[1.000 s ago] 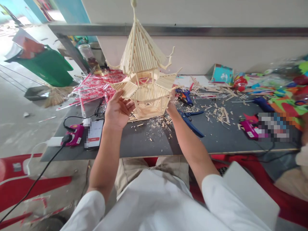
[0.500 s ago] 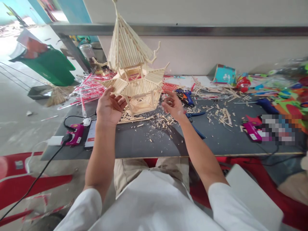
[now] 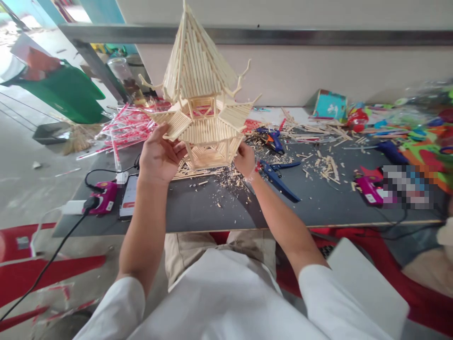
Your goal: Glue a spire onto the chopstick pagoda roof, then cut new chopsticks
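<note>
A model pagoda (image 3: 205, 130) made of pale wooden sticks stands over the table, with a tall pointed roof, a lower flared roof and curled eave tips. My left hand (image 3: 159, 156) grips its left side, thumb on the lower roof's edge and fingers partly hidden beneath it. At the lower right corner, my right hand (image 3: 245, 161) has its fingers curled around the base, their tips hidden behind the posts. Beside the right wrist lie blue-handled pliers (image 3: 279, 179). A blue glue gun (image 3: 275, 140) rests just beyond that hand.
Stick offcuts (image 3: 329, 170) litter the dark table (image 3: 205, 212). Red-and-clear plastic wrappers (image 3: 123, 125) are heaped at the left. A phone (image 3: 129, 196) and a purple power strip (image 3: 106, 196) lie near the left edge. Another purple power strip (image 3: 368, 189) and colourful craft pieces occupy the right.
My right hand has moved in to the pagoda's lower right corner and closed there. The pagoda appears slightly farther right in view and turned a little. My left hand keeps its hold.
</note>
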Demonstrator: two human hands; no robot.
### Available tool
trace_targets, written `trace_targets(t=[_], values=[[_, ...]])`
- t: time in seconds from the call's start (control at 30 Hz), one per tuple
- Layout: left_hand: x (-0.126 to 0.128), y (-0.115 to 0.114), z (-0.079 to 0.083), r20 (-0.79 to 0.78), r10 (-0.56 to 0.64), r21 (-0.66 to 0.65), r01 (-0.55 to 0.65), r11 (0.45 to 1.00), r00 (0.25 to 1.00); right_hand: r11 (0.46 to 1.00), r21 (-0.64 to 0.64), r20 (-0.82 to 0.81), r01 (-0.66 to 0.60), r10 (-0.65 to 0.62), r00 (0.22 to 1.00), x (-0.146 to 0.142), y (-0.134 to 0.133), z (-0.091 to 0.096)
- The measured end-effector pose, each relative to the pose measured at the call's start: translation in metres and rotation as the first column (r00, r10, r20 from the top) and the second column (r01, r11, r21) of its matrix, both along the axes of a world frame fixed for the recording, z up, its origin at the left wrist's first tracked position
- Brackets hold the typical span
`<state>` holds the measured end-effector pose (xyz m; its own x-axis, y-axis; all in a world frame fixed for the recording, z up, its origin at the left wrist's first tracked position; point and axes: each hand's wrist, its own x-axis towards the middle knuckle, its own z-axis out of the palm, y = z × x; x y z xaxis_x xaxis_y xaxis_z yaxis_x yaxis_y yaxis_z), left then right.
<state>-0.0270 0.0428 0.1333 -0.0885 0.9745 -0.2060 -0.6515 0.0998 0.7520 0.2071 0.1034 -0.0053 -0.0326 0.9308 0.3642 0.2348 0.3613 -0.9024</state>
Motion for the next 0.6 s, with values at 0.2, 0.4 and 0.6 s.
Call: trace_targets(t=[0.2,0.4,0.6], values=[[-0.012,0.009,0.013,-0.027,0.056,0.059,-0.054,0.997,0.998,0.991,-0.019,0.148,0.132,-0.128,0.981,0.044,-0.007,-0.007],[-0.065,0.054,0.022,-0.037,0.160,0.230,-0.147,0.962,0.986,0.973,-0.008,0.330,0.230,-0.215,0.919,0.086,-0.004,-0.007],[-0.131,0.109,0.002,-0.040,0.378,0.184,-0.365,0.913,0.925,0.993,0.037,0.513,0.114,-0.117,0.851,0.085,-0.020,-0.006]])
